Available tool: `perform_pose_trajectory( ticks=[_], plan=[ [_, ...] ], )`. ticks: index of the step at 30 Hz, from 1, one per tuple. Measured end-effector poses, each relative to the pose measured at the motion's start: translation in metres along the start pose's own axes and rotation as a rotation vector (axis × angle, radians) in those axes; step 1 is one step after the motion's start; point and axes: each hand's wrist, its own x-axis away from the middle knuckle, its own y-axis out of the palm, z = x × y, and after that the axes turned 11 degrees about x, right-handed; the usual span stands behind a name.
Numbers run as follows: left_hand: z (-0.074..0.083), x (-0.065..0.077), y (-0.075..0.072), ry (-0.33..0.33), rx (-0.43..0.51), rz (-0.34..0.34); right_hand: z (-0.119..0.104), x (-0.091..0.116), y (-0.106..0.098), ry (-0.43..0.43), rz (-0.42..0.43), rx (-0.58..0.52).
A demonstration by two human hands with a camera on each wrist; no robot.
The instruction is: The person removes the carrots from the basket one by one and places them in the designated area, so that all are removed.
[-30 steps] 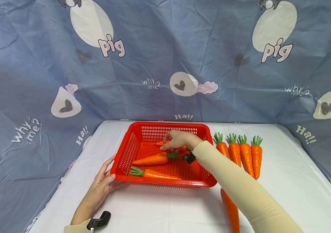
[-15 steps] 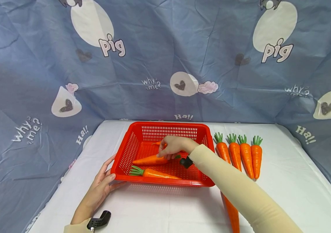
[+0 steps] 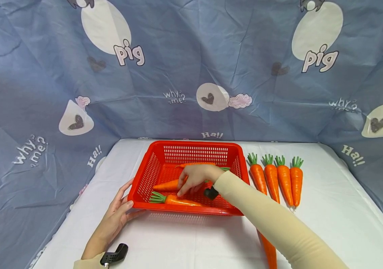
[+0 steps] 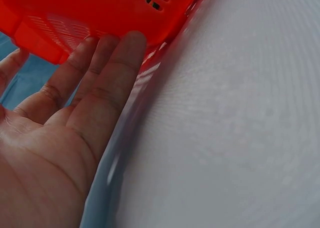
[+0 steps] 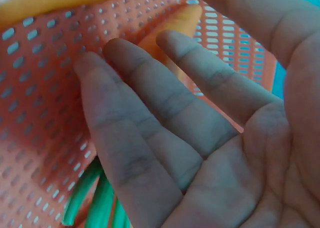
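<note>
In the head view, my left hand steadies the front left corner of the red plastic basket, thumb at the rim. Its fingers lie nearly straight against the basket wall in the left wrist view. My right hand is down inside the basket, fingertips just at the front carrot, whose green top points left. Partly covered by this hand is a middle carrot. A back carrot lies along the far wall. The right wrist view shows loosely bent fingers with nothing between them.
To the right of the basket, several carrots lie side by side on the white tabletop, tops away from me. Another carrot lies nearer, partly under my right sleeve. A blue printed cloth rises behind the table.
My right hand has moved from the back carrot, over the middle one, toward the front carrot. The back carrot shows more fully. My left hand has stayed at the corner.
</note>
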Motion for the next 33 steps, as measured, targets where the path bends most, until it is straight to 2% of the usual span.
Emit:
perform_pose_trajectory(
  ticks=[2, 9, 15, 26, 33],
  plan=[
    [0.0, 0.0, 0.0, 0.0, -0.001, 0.004, -0.001, -0.002, 0.003, -0.004, -0.014, 0.009],
    [0.0, 0.0, 0.0, 0.004, -0.018, 0.009, -0.005, -0.004, 0.012, -0.021, 0.018, 0.201],
    [0.0, 0.0, 0.0, -0.005, -0.005, 0.012, -0.007, -0.008, 0.018, 0.0, 0.008, 0.206],
    [-0.001, 0.001, 0.001, 0.003, -0.034, 0.025, -0.005, -0.011, 0.02, 0.005, 0.041, 0.308],
    [0.001, 0.001, 0.001, -0.011, -0.019, 0.026, -0.002, -0.011, 0.02, -0.03, -0.016, 0.233]
  ],
)
